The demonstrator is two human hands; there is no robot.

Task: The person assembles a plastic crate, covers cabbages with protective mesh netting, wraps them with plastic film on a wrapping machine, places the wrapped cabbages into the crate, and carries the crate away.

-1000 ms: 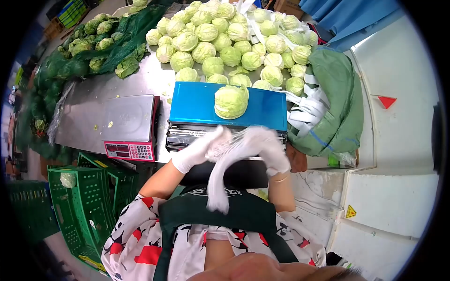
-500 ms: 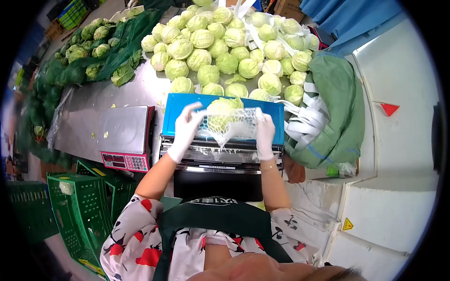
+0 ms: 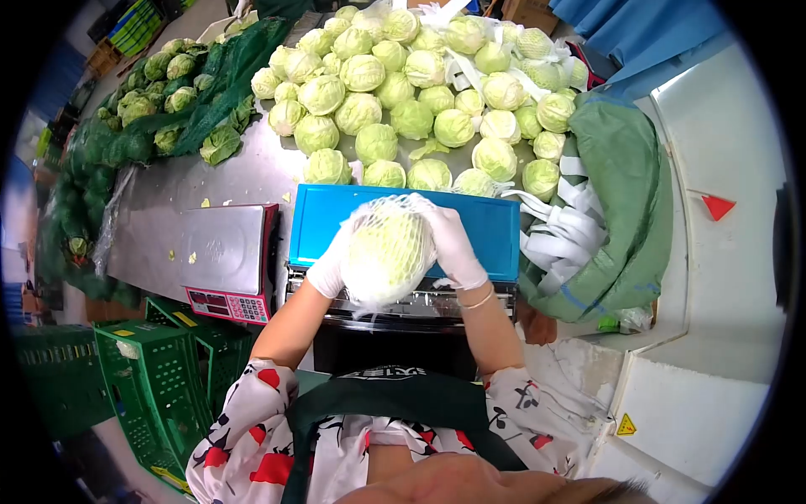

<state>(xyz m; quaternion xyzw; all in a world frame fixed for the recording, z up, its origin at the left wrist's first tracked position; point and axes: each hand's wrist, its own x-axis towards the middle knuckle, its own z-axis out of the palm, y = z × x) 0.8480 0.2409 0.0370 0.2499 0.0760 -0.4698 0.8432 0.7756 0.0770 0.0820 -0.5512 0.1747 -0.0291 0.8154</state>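
A pale green cabbage [image 3: 388,252] in a white foam net sleeve is held up above the front of a blue-topped machine [image 3: 323,214]. My left hand [image 3: 337,260], in a white glove, grips its left side. Gloved as well, my right hand [image 3: 449,244] holds the cabbage and net from the upper right. The net covers the cabbage, and its loose end hangs at the bottom. Some fingers of both hands are hidden behind the net and cabbage.
Several loose cabbages [image 3: 358,113] are heaped behind the machine. A scale [image 3: 225,252] stands left. White net sleeves [image 3: 558,227] spill from a green sack [image 3: 625,202] at right. Green crates [image 3: 151,386] sit lower left, and dark netting [image 3: 218,92] with cabbages lies back left.
The cabbage, earlier resting on the machine's blue top behind the stretched net, is now inside the net and lifted nearer me. Both hands have moved from the net's edges to the cabbage's sides.
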